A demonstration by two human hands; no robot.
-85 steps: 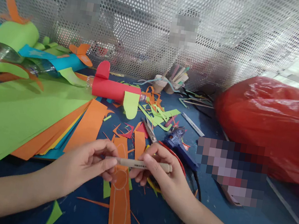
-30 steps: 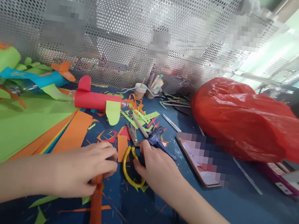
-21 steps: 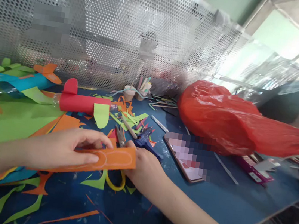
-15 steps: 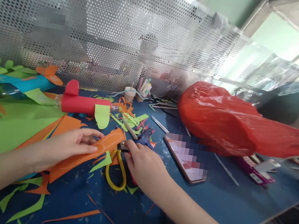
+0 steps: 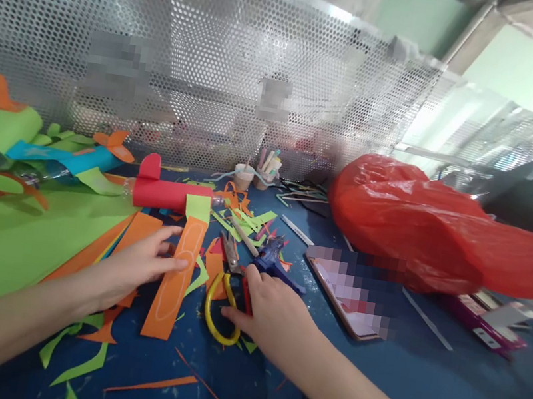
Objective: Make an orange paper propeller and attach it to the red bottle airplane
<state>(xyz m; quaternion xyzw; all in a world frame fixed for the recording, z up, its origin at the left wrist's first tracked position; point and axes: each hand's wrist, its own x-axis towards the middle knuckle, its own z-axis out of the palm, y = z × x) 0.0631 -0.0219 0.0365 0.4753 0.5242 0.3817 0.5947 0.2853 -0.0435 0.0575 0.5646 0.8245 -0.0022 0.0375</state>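
An orange paper strip (image 5: 172, 302) with a pale outline drawn on it is pinched in my left hand (image 5: 137, 268), thumb on top. My right hand (image 5: 273, 312) is closed at the red loop of a pair of scissors (image 5: 208, 308), its thumb by the yellow loop. The scissor blades are slightly apart and point away from me over paper scraps. Just beyond the strip lies a bottle wrapped in red paper (image 5: 163, 195) with a light green flap. A dark blue tool, perhaps a glue gun (image 5: 272, 254), is just past my right fingers.
Large green paper (image 5: 39, 231) covers the table's left side, with paper-wrapped bottles (image 5: 58, 156) behind. A phone (image 5: 340, 292) and a red plastic bag (image 5: 409, 222) are at right. Cups of pens (image 5: 266, 176) stand by the perforated metal screen (image 5: 219, 50). Another person is at far right.
The orange strip has turned from slanting to nearly upright in view and moved clear of the scissors. My right hand has shifted back along the scissors, uncovering the blades. The view has swung slightly left.
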